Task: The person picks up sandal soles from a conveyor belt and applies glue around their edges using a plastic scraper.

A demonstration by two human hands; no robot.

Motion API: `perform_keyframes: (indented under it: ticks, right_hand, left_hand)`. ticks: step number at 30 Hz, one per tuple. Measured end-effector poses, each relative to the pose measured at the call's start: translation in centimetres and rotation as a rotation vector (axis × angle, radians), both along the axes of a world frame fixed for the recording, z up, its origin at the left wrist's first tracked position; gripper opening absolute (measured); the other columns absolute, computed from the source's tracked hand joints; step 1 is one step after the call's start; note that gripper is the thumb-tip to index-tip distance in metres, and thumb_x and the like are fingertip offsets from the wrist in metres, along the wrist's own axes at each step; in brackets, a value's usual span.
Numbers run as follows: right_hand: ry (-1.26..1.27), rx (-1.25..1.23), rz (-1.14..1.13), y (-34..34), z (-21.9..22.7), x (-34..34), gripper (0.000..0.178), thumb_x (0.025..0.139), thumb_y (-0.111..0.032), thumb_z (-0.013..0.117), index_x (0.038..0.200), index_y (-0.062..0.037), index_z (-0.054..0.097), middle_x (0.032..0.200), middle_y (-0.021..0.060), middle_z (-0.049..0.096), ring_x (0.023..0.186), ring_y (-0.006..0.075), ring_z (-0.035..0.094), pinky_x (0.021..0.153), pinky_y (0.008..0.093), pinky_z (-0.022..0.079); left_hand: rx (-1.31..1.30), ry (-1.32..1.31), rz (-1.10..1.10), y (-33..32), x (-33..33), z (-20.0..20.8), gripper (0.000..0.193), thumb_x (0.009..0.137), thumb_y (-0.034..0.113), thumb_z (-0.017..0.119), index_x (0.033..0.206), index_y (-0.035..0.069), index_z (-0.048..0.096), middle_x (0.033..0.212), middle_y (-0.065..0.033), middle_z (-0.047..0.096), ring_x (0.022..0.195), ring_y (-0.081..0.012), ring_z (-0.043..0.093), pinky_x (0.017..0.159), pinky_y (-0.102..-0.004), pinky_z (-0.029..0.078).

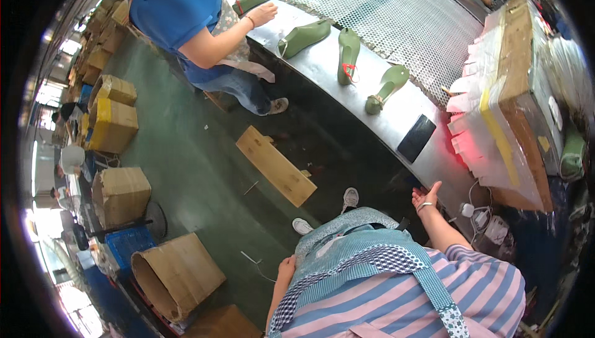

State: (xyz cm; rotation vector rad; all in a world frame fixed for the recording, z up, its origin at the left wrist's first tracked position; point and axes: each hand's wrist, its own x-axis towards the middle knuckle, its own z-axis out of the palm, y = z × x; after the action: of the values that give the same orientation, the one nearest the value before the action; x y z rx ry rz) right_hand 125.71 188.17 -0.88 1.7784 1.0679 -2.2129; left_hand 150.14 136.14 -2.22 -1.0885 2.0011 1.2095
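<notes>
My right hand (426, 198) is beside the near edge of the metal-topped table (365, 111), palm up with its fingers apart and nothing in it. A bracelet circles that wrist. Down at my side by the apron is my left hand (286, 269), its fingers mostly hidden. A black phone (416, 139) lies flat on the table, beyond my right hand. Farther along stand or lie green shoe lasts: one nearest the phone (387, 88), one tied with red string (349, 57) and one on its side (305, 38). Neither hand touches them.
A person in blue (170, 12) stands at the table's far left, a hand near another green last (254, 1). A mesh conveyor (396, 18) runs behind. At right is a large carton (511, 115) with white cables below. A wooden bench (276, 165) and cartons (192, 273) occupy the floor.
</notes>
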Motion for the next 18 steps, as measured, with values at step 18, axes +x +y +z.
perform_keyframes:
  ticks: [18]
  right_hand:
    - [-0.35,0.025,0.525,-22.4,-3.3,14.8,0.046,0.086,-0.047,0.051,0.107,-0.0064,0.05,0.086,0.0109,0.061,0.067,0.0215,0.057,0.058,0.0361,0.046]
  left_hand:
    - [-0.069,0.019,-0.288,-27.3,2.6,-0.9,0.048,0.088,0.042,0.045,0.083,-0.004,0.06,0.082,-0.0184,0.063,0.078,-0.0253,0.059,0.072,-0.0374,0.043]
